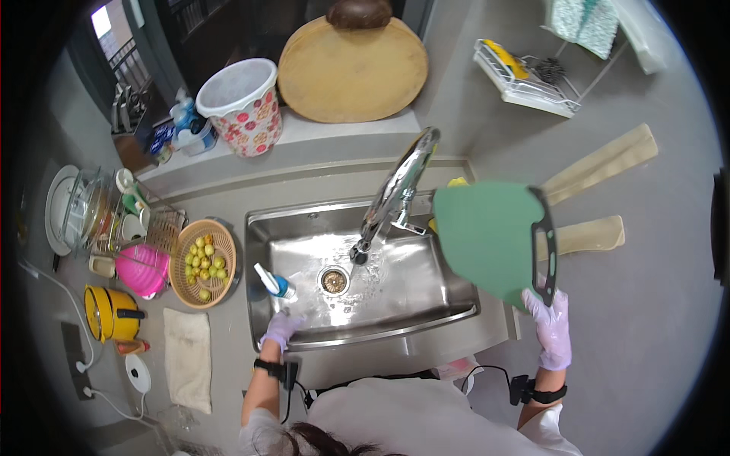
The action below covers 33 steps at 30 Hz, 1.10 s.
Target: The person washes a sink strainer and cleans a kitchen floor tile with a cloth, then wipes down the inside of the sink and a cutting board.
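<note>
My right hand (pixel 550 330), in a thin pale purple glove, grips a green cutting board (pixel 485 239) by the lower end of its dark handle edge. The board is held up past the right end of the stainless steel sink (pixel 410 319) and hides part of its rim. My left hand (pixel 281 329), gloved the same way, is at the sink's front left corner. Its fingers are blurred and look apart, with nothing evident in them. Just beyond them, a blue spray bottle with a white head (pixel 276 283) lies in the sink. The chrome faucet (pixel 393 194) arches over the wet basin and drain strainer (pixel 333 281).
Left of the sink are a basket of small yellow-green fruits (pixel 178 279), a folded cloth (pixel 188 359), a yellow pot (pixel 111 313) and a dish rack (pixel 162 228). A flowered bin (pixel 251 125) and a round wooden board (pixel 353 74) stand behind. Beige gloves (pixel 599 165) hang at right.
</note>
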Available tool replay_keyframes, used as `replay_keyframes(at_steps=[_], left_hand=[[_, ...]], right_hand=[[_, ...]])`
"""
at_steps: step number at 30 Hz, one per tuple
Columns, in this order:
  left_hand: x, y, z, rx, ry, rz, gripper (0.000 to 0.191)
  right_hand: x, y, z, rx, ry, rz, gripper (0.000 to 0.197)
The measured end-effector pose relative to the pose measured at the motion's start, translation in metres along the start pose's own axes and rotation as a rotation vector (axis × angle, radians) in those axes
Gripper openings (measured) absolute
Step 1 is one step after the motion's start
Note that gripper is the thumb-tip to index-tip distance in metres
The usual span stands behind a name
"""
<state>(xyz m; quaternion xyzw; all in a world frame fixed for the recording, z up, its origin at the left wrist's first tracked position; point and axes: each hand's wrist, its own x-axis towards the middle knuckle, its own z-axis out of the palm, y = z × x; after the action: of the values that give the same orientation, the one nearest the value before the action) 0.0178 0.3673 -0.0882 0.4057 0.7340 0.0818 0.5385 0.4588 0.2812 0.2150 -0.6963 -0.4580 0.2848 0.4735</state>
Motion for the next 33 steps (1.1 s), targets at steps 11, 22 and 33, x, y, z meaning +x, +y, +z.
replay_keyframes(at_steps=[11, 22, 33], left_hand=[[-0.179, 0.145, 0.048, 0.052, -0.327, 1.185, 0.052], [-0.151, 0.098, 0.034, 0.073, -0.079, 1.046, 0.036], [-0.116, 0.127, 0.066, 0.094, -0.388, 0.998, 0.036]], right_hand=[[-0.001, 0.008, 0.038, -0.624, -0.853, -0.655, 0.036], [0.217, 0.214, 0.131, -0.095, 0.036, 0.079, 0.048], [0.359, 0.283, 0.186, -0.444, 0.114, 0.086, 0.071]])
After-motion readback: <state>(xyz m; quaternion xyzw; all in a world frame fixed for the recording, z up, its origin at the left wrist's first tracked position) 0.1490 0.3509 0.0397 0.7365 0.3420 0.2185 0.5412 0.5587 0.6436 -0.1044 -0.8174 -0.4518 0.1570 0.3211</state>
